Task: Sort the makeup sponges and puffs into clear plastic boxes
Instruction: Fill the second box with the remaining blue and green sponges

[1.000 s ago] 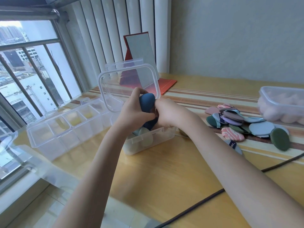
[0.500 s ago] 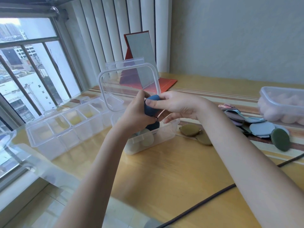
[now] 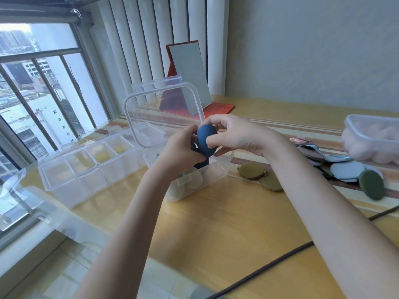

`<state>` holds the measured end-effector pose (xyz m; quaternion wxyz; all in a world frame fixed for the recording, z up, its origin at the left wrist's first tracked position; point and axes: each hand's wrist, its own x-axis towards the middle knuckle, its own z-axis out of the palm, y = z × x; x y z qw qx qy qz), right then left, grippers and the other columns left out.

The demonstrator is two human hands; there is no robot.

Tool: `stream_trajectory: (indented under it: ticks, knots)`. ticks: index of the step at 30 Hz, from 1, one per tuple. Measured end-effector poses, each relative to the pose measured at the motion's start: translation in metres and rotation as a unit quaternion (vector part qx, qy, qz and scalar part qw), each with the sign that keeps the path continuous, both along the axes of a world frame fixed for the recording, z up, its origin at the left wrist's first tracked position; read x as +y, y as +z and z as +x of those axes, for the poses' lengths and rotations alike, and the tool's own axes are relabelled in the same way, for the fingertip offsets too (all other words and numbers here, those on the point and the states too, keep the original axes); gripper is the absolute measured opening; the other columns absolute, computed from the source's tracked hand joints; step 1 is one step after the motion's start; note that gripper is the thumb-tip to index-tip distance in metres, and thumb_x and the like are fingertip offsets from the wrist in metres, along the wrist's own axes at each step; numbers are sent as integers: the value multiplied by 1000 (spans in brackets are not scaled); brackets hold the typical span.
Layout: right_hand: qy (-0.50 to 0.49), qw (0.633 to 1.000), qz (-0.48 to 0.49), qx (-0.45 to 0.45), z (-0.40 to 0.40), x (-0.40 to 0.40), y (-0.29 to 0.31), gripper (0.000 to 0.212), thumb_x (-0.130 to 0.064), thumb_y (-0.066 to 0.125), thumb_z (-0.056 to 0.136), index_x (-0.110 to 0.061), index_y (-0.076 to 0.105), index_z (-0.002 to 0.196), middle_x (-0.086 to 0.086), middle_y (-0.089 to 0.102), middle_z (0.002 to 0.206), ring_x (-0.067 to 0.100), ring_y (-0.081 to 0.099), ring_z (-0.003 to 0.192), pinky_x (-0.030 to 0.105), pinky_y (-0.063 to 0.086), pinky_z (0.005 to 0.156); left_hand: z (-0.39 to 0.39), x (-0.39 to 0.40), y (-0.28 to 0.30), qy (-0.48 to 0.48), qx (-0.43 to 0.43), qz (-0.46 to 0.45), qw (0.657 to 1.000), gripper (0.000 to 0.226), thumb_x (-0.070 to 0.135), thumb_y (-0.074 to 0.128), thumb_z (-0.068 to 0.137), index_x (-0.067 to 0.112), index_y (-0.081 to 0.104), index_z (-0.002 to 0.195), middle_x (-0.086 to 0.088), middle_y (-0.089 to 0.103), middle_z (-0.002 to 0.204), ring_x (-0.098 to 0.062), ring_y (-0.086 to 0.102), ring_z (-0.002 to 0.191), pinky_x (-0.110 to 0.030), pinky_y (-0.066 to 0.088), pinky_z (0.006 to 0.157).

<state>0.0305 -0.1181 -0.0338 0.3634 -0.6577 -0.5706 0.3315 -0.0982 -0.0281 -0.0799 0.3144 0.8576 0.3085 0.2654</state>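
A dark blue puff (image 3: 206,140) is held upright above a small clear box (image 3: 212,175) whose lid (image 3: 164,113) stands open behind it. My left hand (image 3: 180,148) grips the puff's left side and my right hand (image 3: 234,133) pinches its top and right edge. Pale green puffs lie inside the box, partly hidden by my left wrist. Two olive puffs (image 3: 261,176) lie on the table just right of the box. A heap of mixed puffs (image 3: 345,169) lies further right.
A long clear divided box (image 3: 86,169) stands open to the left near the window. A clear tub of pink sponges (image 3: 373,139) sits at the far right. A red-backed mirror (image 3: 187,78) stands behind. A dark cable (image 3: 269,270) crosses the near table edge.
Both hands have lifted the blue puff a little above the box. My right hand shifted from beside the puff to gripping its top, uncovering the two olive puffs.
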Motion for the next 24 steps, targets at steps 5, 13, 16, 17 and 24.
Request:
stream_trajectory:
  ticks: [5, 13, 16, 17, 24]
  knots:
    - [40, 995, -22, -90, 6, -7, 5, 38, 6, 63, 76, -21, 58, 101, 5, 59, 106, 15, 61, 84, 20, 52, 60, -2, 0, 0, -3, -6, -13, 1000, 29, -5, 70, 70, 11, 57, 90, 2, 57, 79, 0, 49, 56, -8, 39, 50]
    - [52, 971, -56, -224, -2, 3, 4, 41, 7, 68, 76, -33, 71, 68, -4, 70, 92, 18, 65, 86, 29, 57, 74, -2, -1, -1, 5, -28, -31, 999, 26, -6, 69, 69, 15, 60, 82, 3, 62, 72, -4, 55, 61, -11, 42, 55]
    - [39, 966, -69, -245, -9, 9, -4, 38, 10, 66, 77, -28, 72, 70, -6, 63, 79, 13, 57, 70, 16, 45, 52, -2, -3, 1, 6, -22, -32, 999, 25, -6, 68, 69, 12, 61, 85, -1, 65, 76, -5, 56, 63, -12, 45, 55]
    - [32, 963, -73, -257, -11, 11, -6, 35, 11, 65, 77, -23, 73, 75, -6, 59, 75, 12, 53, 66, 15, 40, 48, -2, -3, 1, 7, -21, -32, 999, 25, -6, 68, 70, 11, 60, 86, -1, 65, 77, -5, 57, 64, -12, 46, 54]
    - [121, 935, -145, -299, -7, 14, 5, 28, -5, 68, 78, -32, 68, 84, -14, 60, 80, 11, 58, 82, 22, 48, 70, -1, -6, 2, 22, 5, 0, 1000, 26, -9, 65, 68, 12, 61, 82, 3, 62, 72, -8, 57, 65, -13, 45, 53]
